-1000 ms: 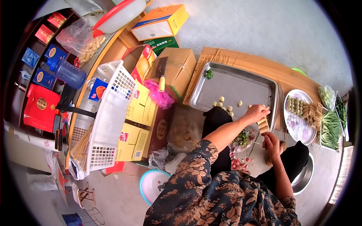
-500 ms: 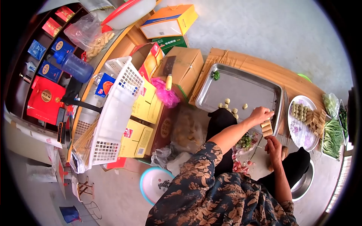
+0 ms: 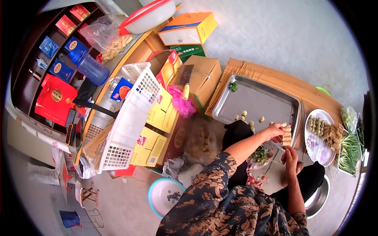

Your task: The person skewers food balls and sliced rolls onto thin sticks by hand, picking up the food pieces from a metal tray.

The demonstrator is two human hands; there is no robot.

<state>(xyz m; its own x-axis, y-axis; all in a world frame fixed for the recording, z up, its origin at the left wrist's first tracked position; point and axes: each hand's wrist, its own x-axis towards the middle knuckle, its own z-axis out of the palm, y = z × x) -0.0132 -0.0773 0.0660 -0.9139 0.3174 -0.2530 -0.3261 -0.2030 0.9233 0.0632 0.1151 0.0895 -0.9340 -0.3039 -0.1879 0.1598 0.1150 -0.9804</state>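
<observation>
My left hand is closed at the top of a short row of pale brown rolled pieces, over the near right corner of a metal tray. The pieces look threaded on a thin stick, which I cannot make out clearly. Just below, my right hand is pinched at the lower end of that row. Several small greenish balls and a bunch of green herb lie in the tray.
To the right, an oval plate holds filled skewers, beside a tray of green stalks. Thin sticks lie along the wooden bench. Leftward are a cleaver on a carton, a white basket and a basin.
The view has shifted, so the scene sits slightly further right and lower. More rolled pieces show in the row between my hands, and my left hand stays at its top.
</observation>
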